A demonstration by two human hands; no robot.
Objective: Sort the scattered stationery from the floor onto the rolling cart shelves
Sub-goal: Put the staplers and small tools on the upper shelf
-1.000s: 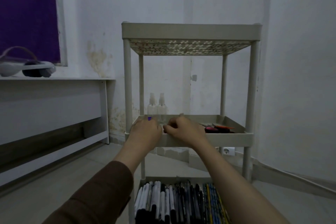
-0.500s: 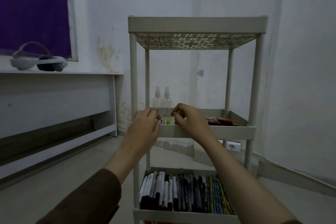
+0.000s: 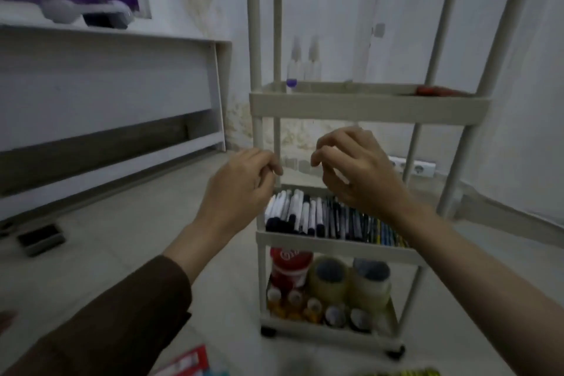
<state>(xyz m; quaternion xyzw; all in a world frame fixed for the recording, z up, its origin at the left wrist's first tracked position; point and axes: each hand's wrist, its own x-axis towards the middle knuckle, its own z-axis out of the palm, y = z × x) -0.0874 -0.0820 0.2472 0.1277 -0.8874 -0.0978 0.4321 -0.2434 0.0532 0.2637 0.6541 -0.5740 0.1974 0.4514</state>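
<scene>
The cream rolling cart (image 3: pixel 369 108) stands in front of me. My left hand (image 3: pixel 241 186) and my right hand (image 3: pixel 354 168) hover side by side below its upper tray, fingers loosely curled, holding nothing. Beneath them a shelf holds a row of markers and pens (image 3: pixel 308 217). The lowest shelf carries tape rolls (image 3: pixel 351 284), a red-capped tub (image 3: pixel 291 265) and small bottles (image 3: pixel 308 308). The upper tray holds two spray bottles (image 3: pixel 305 64) and red items (image 3: pixel 436 91). A red and white packet (image 3: pixel 186 363) lies on the floor at the bottom edge.
A white bench (image 3: pixel 106 94) runs along the left wall with a headset (image 3: pixel 82 14) on top. A dark eraser-like block (image 3: pixel 41 239) lies on the floor at left. A wall socket (image 3: pixel 421 168) sits behind the cart. Yellow items (image 3: pixel 406 372) show at the bottom edge.
Both hands have come away from the upper tray and dropped to the level of the pen shelf. The view has tilted down, so the lower shelves and floor items now show.
</scene>
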